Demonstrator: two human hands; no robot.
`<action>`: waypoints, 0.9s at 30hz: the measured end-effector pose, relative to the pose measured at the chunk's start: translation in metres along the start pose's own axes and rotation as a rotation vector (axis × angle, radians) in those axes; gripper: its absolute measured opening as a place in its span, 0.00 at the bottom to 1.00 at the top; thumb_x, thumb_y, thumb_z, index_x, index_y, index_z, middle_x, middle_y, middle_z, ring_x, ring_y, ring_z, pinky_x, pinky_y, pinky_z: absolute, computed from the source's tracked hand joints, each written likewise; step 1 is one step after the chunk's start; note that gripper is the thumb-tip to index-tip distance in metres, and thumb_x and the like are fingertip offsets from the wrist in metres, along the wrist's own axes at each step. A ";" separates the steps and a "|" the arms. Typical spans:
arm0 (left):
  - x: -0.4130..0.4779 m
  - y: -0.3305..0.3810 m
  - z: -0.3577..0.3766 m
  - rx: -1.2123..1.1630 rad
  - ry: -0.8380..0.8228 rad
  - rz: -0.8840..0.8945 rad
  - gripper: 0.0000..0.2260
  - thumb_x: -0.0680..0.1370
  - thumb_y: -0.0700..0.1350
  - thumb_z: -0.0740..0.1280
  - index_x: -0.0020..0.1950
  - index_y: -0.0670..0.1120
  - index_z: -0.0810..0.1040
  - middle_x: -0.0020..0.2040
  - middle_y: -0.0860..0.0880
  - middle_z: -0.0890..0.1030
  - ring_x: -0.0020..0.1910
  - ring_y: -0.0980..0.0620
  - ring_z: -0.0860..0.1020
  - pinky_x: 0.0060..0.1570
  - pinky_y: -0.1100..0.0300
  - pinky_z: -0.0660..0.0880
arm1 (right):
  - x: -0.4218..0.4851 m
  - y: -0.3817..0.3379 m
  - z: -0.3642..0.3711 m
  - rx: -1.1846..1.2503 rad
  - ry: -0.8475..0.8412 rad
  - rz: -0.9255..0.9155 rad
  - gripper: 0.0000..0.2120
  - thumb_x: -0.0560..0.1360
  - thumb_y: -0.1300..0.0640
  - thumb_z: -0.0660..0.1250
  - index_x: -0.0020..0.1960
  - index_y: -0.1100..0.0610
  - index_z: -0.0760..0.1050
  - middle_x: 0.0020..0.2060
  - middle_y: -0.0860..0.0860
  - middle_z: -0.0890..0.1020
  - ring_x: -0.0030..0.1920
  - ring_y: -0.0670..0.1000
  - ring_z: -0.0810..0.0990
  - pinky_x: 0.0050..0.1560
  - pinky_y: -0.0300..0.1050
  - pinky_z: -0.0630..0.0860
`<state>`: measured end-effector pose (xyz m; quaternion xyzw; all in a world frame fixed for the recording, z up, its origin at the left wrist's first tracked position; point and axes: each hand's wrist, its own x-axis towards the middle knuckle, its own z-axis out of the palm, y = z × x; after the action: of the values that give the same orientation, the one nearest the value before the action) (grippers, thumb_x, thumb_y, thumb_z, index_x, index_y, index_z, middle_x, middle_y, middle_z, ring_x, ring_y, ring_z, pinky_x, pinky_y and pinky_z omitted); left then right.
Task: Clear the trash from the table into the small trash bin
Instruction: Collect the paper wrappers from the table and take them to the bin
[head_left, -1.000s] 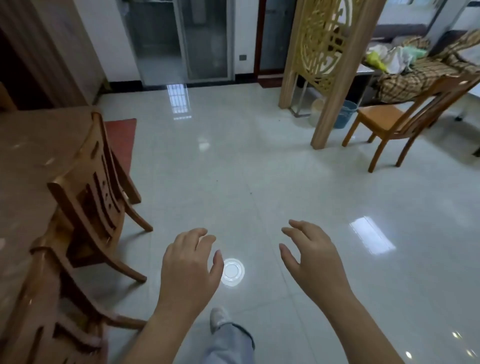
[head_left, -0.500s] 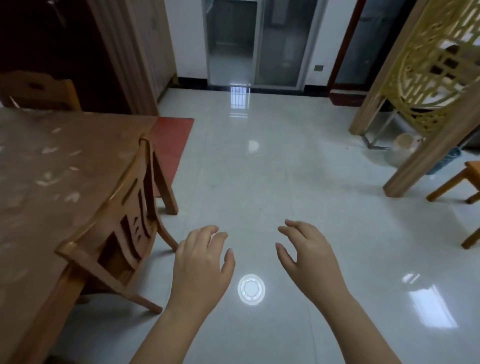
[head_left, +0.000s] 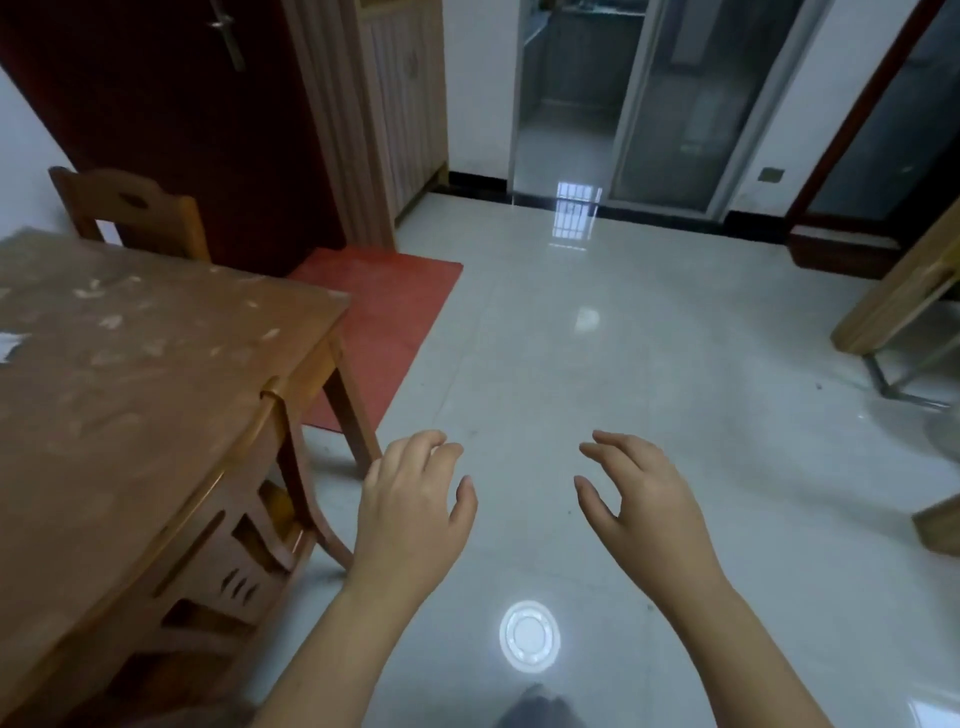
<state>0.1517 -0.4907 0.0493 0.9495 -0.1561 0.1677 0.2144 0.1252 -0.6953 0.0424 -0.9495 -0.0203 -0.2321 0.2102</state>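
Note:
A brown wooden table (head_left: 130, 374) fills the left side of the head view, its top marked with pale blotches. A white scrap (head_left: 10, 345) shows at its far left edge, cut off by the frame. My left hand (head_left: 410, 509) hovers over the floor just right of the table, fingers loosely curled and holding nothing. My right hand (head_left: 639, 499) hangs beside it at the same height, fingers apart and empty. No trash bin is in view.
A wooden chair (head_left: 249, 525) is tucked under the table's near side; another chair (head_left: 135, 213) stands at its far end. A red mat (head_left: 379, 317) lies by a dark door. Glossy tile floor (head_left: 623, 395) stretches ahead; a wooden post base (head_left: 893, 306) stands right.
The view has swung to the left: the table now fills more of the left side and the right-hand screen and chair have slid out. Both hands stay empty in the same pose.

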 end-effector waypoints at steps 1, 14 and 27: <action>0.020 0.001 0.005 0.002 0.012 -0.013 0.14 0.73 0.47 0.60 0.48 0.40 0.80 0.48 0.43 0.81 0.45 0.44 0.79 0.43 0.50 0.76 | 0.021 0.011 0.001 0.000 -0.006 -0.018 0.13 0.68 0.57 0.66 0.50 0.61 0.79 0.48 0.57 0.82 0.49 0.57 0.80 0.49 0.49 0.75; 0.217 -0.094 0.067 0.103 0.064 -0.232 0.16 0.72 0.49 0.57 0.47 0.41 0.80 0.48 0.45 0.81 0.46 0.43 0.78 0.45 0.53 0.74 | 0.267 0.048 0.132 0.088 -0.137 -0.190 0.14 0.68 0.55 0.65 0.50 0.61 0.79 0.49 0.57 0.82 0.50 0.58 0.80 0.51 0.50 0.75; 0.384 -0.216 0.100 0.097 0.157 -0.394 0.16 0.72 0.48 0.58 0.48 0.41 0.81 0.48 0.44 0.82 0.47 0.44 0.79 0.47 0.52 0.74 | 0.476 0.014 0.271 0.194 -0.279 -0.348 0.14 0.69 0.56 0.65 0.51 0.61 0.79 0.49 0.57 0.82 0.50 0.58 0.80 0.52 0.52 0.75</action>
<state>0.6002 -0.4375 0.0361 0.9548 0.0579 0.2033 0.2088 0.6681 -0.6258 0.0329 -0.9299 -0.2347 -0.1285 0.2525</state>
